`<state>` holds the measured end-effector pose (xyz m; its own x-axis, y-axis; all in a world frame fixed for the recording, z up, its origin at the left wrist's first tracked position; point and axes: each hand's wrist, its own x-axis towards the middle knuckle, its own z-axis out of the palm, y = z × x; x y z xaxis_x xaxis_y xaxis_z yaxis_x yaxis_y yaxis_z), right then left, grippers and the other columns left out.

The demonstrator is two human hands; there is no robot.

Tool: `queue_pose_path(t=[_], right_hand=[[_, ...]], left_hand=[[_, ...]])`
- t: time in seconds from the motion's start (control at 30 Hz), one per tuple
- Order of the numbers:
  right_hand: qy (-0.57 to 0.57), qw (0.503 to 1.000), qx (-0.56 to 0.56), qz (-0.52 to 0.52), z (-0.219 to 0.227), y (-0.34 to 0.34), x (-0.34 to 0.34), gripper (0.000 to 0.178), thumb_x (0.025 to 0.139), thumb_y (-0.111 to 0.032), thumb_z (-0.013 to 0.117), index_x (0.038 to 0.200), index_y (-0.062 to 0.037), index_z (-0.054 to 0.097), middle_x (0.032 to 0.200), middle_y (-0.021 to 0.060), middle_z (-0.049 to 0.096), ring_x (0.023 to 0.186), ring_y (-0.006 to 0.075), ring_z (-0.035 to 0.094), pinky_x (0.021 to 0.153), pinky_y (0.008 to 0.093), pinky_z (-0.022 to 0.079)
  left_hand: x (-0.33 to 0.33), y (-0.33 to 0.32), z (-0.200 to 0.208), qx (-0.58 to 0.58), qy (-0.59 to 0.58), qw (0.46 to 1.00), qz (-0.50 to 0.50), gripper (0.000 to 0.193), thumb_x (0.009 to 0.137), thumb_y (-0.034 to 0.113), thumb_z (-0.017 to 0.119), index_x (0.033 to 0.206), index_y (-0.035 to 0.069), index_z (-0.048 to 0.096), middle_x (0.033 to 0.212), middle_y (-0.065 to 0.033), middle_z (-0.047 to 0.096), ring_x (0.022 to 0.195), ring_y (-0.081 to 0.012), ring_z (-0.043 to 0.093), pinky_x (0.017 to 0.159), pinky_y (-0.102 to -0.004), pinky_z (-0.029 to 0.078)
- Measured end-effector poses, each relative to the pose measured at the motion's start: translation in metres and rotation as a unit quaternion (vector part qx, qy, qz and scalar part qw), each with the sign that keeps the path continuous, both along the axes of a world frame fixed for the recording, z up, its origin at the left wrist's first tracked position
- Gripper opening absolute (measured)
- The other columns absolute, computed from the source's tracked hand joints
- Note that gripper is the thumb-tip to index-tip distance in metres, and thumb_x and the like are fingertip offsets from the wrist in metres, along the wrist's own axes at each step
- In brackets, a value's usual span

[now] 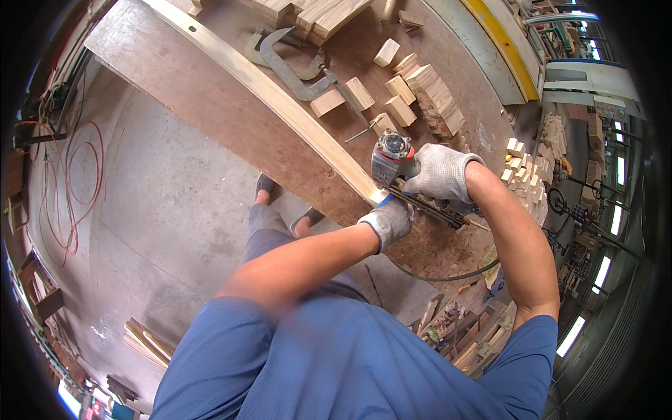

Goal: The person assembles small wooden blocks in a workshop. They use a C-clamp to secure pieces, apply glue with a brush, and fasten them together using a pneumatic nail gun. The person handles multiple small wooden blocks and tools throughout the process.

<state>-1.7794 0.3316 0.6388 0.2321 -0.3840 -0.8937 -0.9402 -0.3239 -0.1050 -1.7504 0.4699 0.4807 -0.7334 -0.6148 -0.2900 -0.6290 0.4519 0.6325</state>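
Note:
My gloved right hand is closed around the handle of a pneumatic nail gun, whose nose points down at the near end of a long, pale wooden board. My gloved left hand grips that same end of the board, close beside the tool's nose. A bit of blue shows by its fingers, too small to name. The board lies along a brown worktable and runs off toward the far left. Where the nose meets the wood is partly hidden by my hands.
On the tabletop beyond the board lie a metal C-clamp and several wooden blocks. An air hose curves over the table's near edge. More blocks are stacked at right, with scrap wood below. A red hose coils at left.

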Motion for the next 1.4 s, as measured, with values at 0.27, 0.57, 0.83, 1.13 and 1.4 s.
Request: queue_pose_path(t=[0.27, 0.57, 0.83, 1.13, 1.4], right_hand=[[0.012, 1.000, 0.000, 0.002, -0.005, 0.000, -0.003, 0.037, 0.077, -0.033, 0.069, 0.094, -0.0003, 0.071, 0.076, 0.0193, 0.070, 0.068, 0.0279, 0.068, 0.069, 0.0384, 0.055], [0.006, 1.000, -0.004, 0.008, 0.004, 0.001, 0.003, 0.036, 0.077, -0.032, 0.069, 0.093, 0.0002, 0.070, 0.074, 0.0187, 0.069, 0.064, 0.0273, 0.067, 0.067, 0.0379, 0.055], [0.009, 0.999, 0.021, -0.027, 0.008, 0.001, 0.009, 0.040, 0.075, -0.034, 0.070, 0.090, 0.0026, 0.074, 0.077, 0.0209, 0.071, 0.069, 0.0296, 0.070, 0.068, 0.0380, 0.055], [-0.016, 0.997, 0.013, 0.072, -0.004, 0.000, 0.011, 0.039, 0.075, -0.035, 0.067, 0.096, -0.0025, 0.072, 0.086, 0.0244, 0.070, 0.081, 0.0385, 0.068, 0.077, 0.0428, 0.054], [0.007, 0.996, 0.004, 0.090, 0.000, 0.002, 0.019, 0.036, 0.076, -0.034, 0.066, 0.095, -0.0041, 0.072, 0.086, 0.0241, 0.069, 0.082, 0.0394, 0.068, 0.077, 0.0427, 0.054]], left_hand=[[0.001, 0.000, -0.001, 0.092, 0.066, 0.989, 0.093, 0.039, 0.096, 0.019, 0.048, 0.129, 0.000, 0.058, 0.124, -0.0258, 0.063, 0.116, -0.0379, 0.060, 0.101, -0.0425, 0.046], [-0.001, 0.004, -0.007, 0.085, 0.111, 0.975, 0.174, 0.040, 0.097, 0.020, 0.049, 0.130, -0.001, 0.055, 0.123, -0.0267, 0.062, 0.117, -0.0401, 0.058, 0.101, -0.0444, 0.046], [0.005, 0.002, -0.001, 0.082, 0.107, 0.983, 0.126, 0.042, 0.099, 0.022, 0.043, 0.130, -0.002, 0.057, 0.125, -0.0247, 0.063, 0.119, -0.0389, 0.058, 0.103, -0.0431, 0.045], [-0.004, 0.005, -0.016, 0.018, 0.064, 0.996, 0.063, 0.039, 0.098, 0.020, 0.043, 0.125, 0.000, 0.063, 0.125, -0.0229, 0.064, 0.117, -0.0364, 0.061, 0.103, -0.0424, 0.045], [0.000, 0.009, -0.015, 0.016, 0.145, 0.980, 0.135, 0.038, 0.095, 0.017, 0.047, 0.124, -0.002, 0.063, 0.123, -0.0230, 0.065, 0.115, -0.0365, 0.062, 0.101, -0.0429, 0.045]])
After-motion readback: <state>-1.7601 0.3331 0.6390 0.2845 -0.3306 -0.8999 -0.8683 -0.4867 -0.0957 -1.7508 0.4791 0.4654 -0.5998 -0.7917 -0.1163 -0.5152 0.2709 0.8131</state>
